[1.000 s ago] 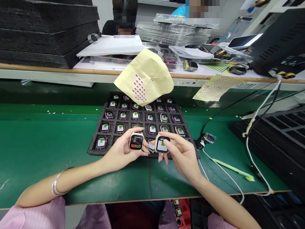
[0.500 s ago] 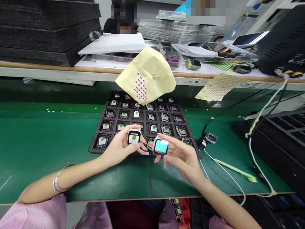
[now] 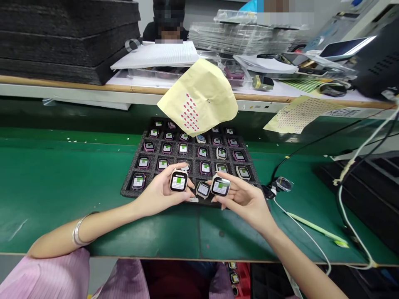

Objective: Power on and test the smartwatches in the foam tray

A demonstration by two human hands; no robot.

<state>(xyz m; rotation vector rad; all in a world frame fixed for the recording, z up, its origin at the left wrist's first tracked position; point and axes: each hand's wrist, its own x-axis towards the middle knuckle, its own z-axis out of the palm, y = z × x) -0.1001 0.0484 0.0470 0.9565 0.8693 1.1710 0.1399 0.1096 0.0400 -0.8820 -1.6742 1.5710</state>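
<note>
Between the thumb and fingers of my left hand (image 3: 160, 189) is a smartwatch (image 3: 179, 181) without a strap, its lit screen white and green in a pale case. My right hand (image 3: 245, 197) grips a second pale smartwatch (image 3: 220, 186), also showing a white and green screen. Both are held over the front of a black foam tray (image 3: 129, 189), whose pockets hold several lit smartwatches in purple and pale cases. One watch (image 3: 203, 189) lies in the tray between my two hands. My hands hide some of the front pockets.
A yellow sticker sheet (image 3: 199, 97) with red arrows hangs from the shelf edge (image 3: 137, 89) over the tray's back. Cables (image 3: 307, 232) and a light green stick (image 3: 318, 229) lie at the right. Black foam blocks (image 3: 56, 45) are stacked upper left. Beyond the shelf is another person (image 3: 168, 25).
The right-hand watch's screen has gone from cyan with a red strip to white and green. My right hand has moved slightly right and up; the view has shifted a little.
</note>
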